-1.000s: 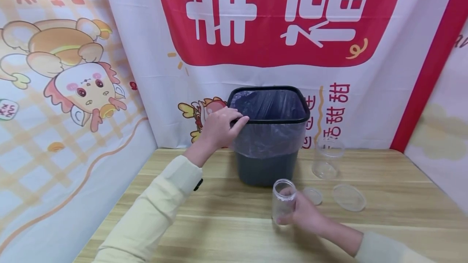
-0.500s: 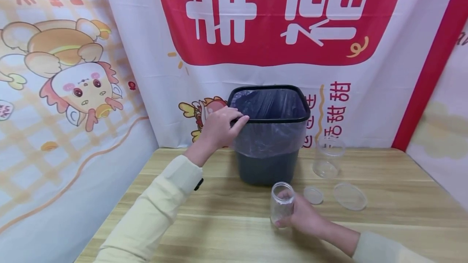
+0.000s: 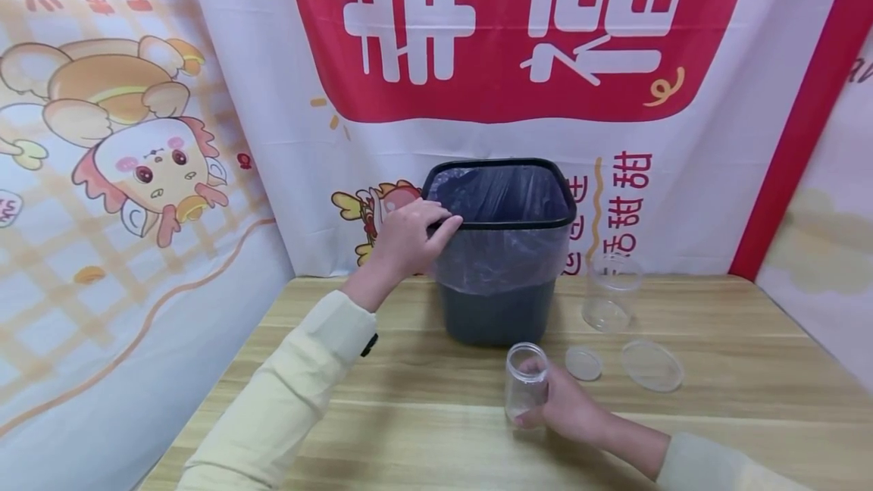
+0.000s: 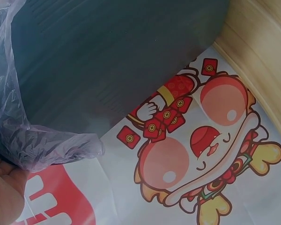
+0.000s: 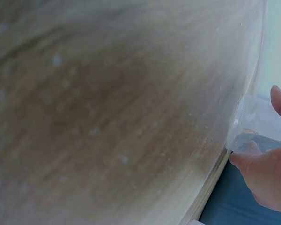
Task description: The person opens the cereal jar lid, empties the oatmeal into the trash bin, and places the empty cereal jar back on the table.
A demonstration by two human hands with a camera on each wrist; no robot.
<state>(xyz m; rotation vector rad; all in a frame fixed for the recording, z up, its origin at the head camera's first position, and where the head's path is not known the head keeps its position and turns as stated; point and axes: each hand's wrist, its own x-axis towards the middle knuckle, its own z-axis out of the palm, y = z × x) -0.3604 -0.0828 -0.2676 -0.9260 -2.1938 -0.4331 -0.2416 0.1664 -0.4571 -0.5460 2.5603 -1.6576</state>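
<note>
A dark grey trash bin (image 3: 496, 318) with a black rim stands on the table, a translucent bag (image 3: 501, 260) lining it and folded over the edge. My left hand (image 3: 414, 237) grips the rim at its left front corner. In the left wrist view that hand (image 4: 7, 194) shows at the lower left beside the bag's crumpled hem. In front of the bin, my right hand (image 3: 569, 404) holds a clear lidless jar (image 3: 525, 392) upright, fingers and thumb round its side. The right wrist view shows part of the jar (image 5: 255, 124) between thumb and fingers.
To the right lie a small clear round lid (image 3: 583, 364) and a larger one (image 3: 652, 366). Behind them stands a larger clear jar (image 3: 607, 315). A printed cloth (image 3: 382, 142) hangs behind the wooden table (image 3: 402, 430), with another on the left.
The right hand and the jar have shifted slightly left and down, uncovering more of the small lid. The left hand keeps its grip on the rim.
</note>
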